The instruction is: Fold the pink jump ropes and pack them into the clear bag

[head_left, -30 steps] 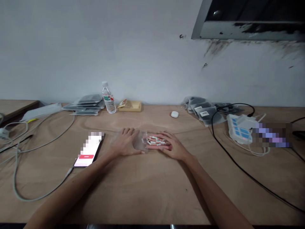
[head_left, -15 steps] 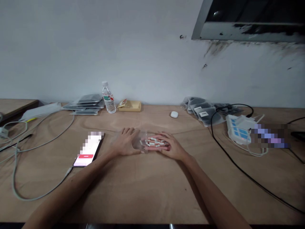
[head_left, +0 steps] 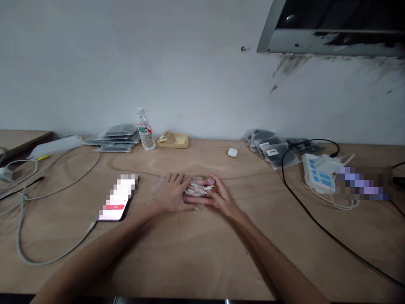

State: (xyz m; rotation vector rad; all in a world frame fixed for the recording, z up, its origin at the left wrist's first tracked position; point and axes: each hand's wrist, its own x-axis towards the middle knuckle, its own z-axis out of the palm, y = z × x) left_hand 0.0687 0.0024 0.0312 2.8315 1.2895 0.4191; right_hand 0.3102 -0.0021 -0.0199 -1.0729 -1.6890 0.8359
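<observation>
Between my hands lies a pink-edged pack of small white and reddish-brown pieces (head_left: 196,190); what kind of pieces they are I cannot make out. A clear plastic bag (head_left: 160,182) shows around my left hand (head_left: 173,193), which rests on it with fingers spread at the pack's left end. My right hand (head_left: 224,197) curls round the right end of the pack, thumb on the near side and fingers on the far side. Whether the pack is inside the bag is hard to tell.
A phone (head_left: 118,198) on a white cable lies left. Behind stand a water bottle (head_left: 146,131), a yellow box (head_left: 174,140), a white earbud case (head_left: 232,152) and grey bagged packs (head_left: 274,147). A power strip (head_left: 318,175) and black cable (head_left: 305,221) are on the right.
My right hand and the pack have shifted left, toward my left hand. The left hand's fingers now reach over the pack's left end.
</observation>
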